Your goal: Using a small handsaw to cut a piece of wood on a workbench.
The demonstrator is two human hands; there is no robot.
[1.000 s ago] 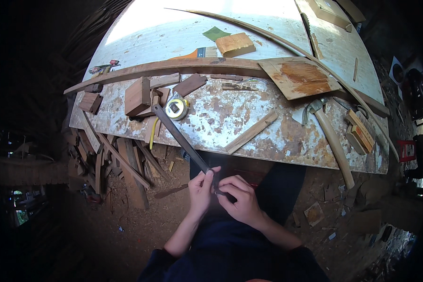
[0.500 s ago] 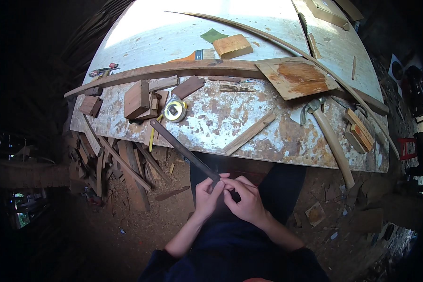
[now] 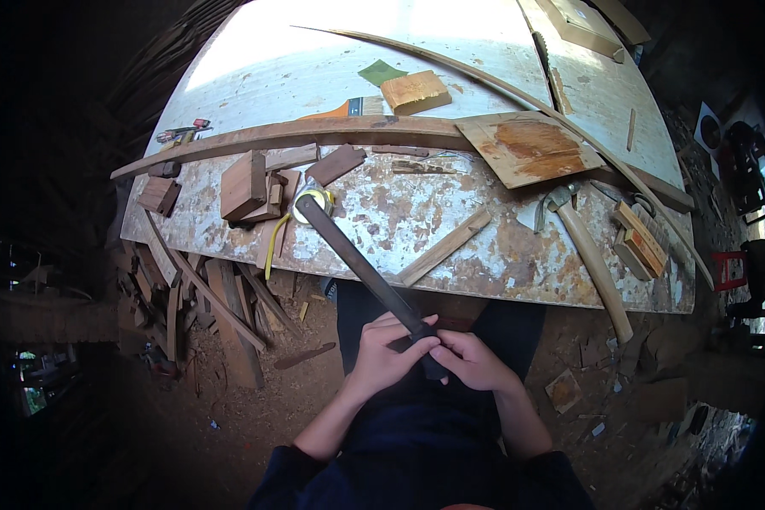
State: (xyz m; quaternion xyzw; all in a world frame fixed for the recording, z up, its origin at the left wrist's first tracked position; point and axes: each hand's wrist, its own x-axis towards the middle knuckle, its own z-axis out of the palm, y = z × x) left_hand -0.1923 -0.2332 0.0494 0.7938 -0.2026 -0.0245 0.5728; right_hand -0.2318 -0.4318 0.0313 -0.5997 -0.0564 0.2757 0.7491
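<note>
Strip (image 3: 363,270), dark and slim, is the thing being handled: it slants from the person's lap up and leftward over the near edge of the workbench (image 3: 527,255). We cannot tell whether it is wood or metal. The left hand (image 3: 387,353) grips its lower part, thumb on top and fingers wrapped about it. The right hand (image 3: 476,361) is closed at the very end, its thumb pressed there just beside the left thumb; its other fingers are mostly hidden.

We judge the step in hand to be steadying and handling that lower end. In our view, any next move calls for a firm left hold while the right fingers work, with care at the far tip, which overlaps a tape measure (image 3: 321,196); we cannot tell if they touch.

Yellow tape (image 3: 275,246) hangs from the measure toward the bench edge. Left of it we find a reddish wooden block (image 3: 244,185); to the right, a pale stick (image 3: 446,246) and then a hammer (image 3: 591,263), its handle jutting past the edge. Behind lie a long beam (image 3: 314,132) and a stained board (image 3: 531,151). Wood offcuts (image 3: 229,314) litter the floor at lower left.
</note>
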